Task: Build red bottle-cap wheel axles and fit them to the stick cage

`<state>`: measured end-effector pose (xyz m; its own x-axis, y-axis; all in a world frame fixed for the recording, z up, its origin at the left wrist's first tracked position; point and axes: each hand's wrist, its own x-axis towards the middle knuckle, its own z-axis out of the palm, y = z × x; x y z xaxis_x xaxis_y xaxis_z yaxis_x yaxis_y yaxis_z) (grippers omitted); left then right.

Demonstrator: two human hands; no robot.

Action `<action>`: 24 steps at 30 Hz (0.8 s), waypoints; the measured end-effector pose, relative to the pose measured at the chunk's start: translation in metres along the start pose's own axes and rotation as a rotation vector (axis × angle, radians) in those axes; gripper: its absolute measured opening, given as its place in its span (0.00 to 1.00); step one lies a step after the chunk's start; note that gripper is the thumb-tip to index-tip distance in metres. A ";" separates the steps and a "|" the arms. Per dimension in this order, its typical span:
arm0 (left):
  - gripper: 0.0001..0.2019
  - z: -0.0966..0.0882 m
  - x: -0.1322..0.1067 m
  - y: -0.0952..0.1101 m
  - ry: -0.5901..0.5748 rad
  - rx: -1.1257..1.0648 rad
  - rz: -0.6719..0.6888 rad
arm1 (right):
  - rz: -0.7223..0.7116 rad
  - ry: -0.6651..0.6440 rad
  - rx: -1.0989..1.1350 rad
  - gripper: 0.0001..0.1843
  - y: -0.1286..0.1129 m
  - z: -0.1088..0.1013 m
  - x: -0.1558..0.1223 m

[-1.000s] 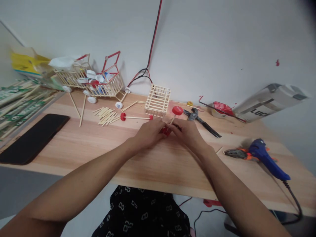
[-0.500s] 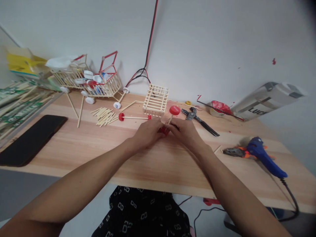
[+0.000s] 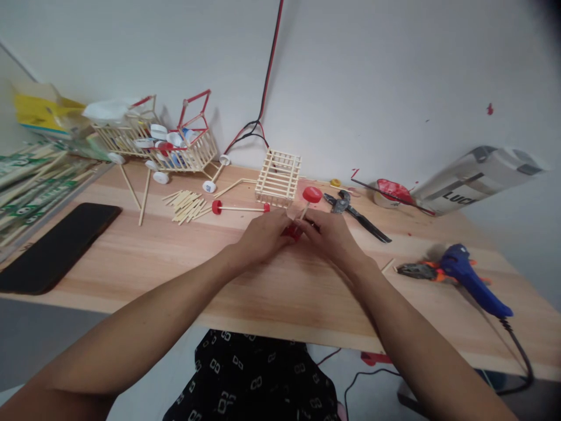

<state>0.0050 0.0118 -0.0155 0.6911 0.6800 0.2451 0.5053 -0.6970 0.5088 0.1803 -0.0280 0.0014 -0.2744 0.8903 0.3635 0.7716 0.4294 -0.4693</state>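
My left hand point(image 3: 263, 235) and my right hand point(image 3: 332, 235) meet at the middle of the wooden table point(image 3: 140, 263), fingers pinched together around a thin wooden stick with red bottle caps. One red cap point(image 3: 312, 194) stands up on the stick's far end; the other red cap point(image 3: 291, 231) shows between my fingertips. Just behind my hands sits a small open cage of wooden sticks point(image 3: 279, 177). A second stick axle with red caps on both ends point(image 3: 240, 208) lies to the left of it.
A black phone point(image 3: 55, 245) lies at the left. A stick cart full of bottle caps point(image 3: 162, 143) and loose sticks point(image 3: 187, 204) are at the back left. Black pliers point(image 3: 356, 214), a red-smeared dish point(image 3: 391, 193) and a blue glue gun point(image 3: 471, 279) lie to the right.
My hands stay together on the stick and cap; only small shifts of the view and the raised red cap.
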 end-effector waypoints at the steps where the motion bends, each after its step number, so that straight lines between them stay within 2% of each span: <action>1: 0.07 0.000 0.000 0.000 -0.003 -0.001 0.000 | -0.001 0.003 -0.003 0.15 0.000 0.000 0.000; 9: 0.06 -0.001 0.001 0.000 -0.003 0.025 0.010 | 0.007 -0.001 0.012 0.16 0.001 0.001 0.001; 13: 0.10 0.000 0.000 -0.001 -0.008 -0.007 0.020 | -0.005 0.006 0.015 0.15 0.002 0.002 0.000; 24: 0.09 0.001 0.001 -0.002 -0.006 -0.003 0.006 | -0.011 0.012 0.014 0.16 0.002 0.002 0.001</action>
<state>0.0051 0.0135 -0.0171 0.6972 0.6746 0.2426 0.4998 -0.7000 0.5101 0.1805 -0.0262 -0.0013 -0.2760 0.8836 0.3783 0.7601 0.4416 -0.4767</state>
